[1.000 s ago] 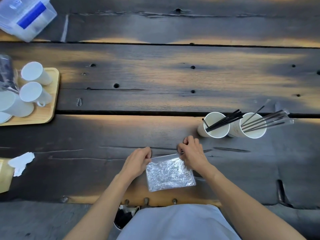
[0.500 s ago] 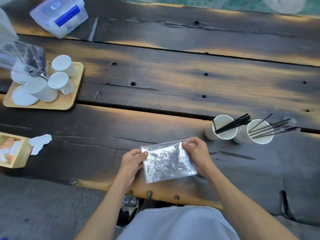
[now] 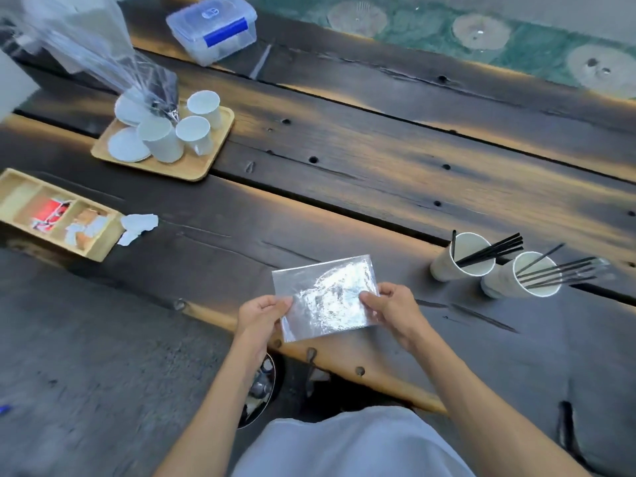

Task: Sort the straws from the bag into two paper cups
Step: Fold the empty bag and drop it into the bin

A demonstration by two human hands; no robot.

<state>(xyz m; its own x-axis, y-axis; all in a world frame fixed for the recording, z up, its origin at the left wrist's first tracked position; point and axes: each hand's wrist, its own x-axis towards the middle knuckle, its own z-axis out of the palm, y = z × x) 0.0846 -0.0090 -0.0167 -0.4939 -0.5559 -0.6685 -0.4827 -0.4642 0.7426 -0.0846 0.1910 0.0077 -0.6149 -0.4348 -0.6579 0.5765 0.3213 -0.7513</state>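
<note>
A clear, crinkled plastic bag (image 3: 327, 297) is held flat above the near edge of the dark wooden table (image 3: 378, 173). My left hand (image 3: 263, 313) pinches its left side and my right hand (image 3: 392, 309) pinches its right side. No straws show inside it. To the right stand two white paper cups. The left paper cup (image 3: 447, 266) holds several bare black straws (image 3: 492, 251). The right paper cup (image 3: 506, 282) holds several black straws in clear wrappers (image 3: 564, 270).
A wooden tray (image 3: 192, 170) with white cups and lids sits at the back left under a crumpled clear bag (image 3: 103, 53). A wooden divided box (image 3: 20, 194) with paper scraps lies at the left, a torn white scrap (image 3: 137, 225) beside it. A lidded plastic box (image 3: 213, 29) stands at the back.
Both hands have lifted the bag off the table and hold it up flat. The camera has swung left and up, showing more of the table's left side.
</note>
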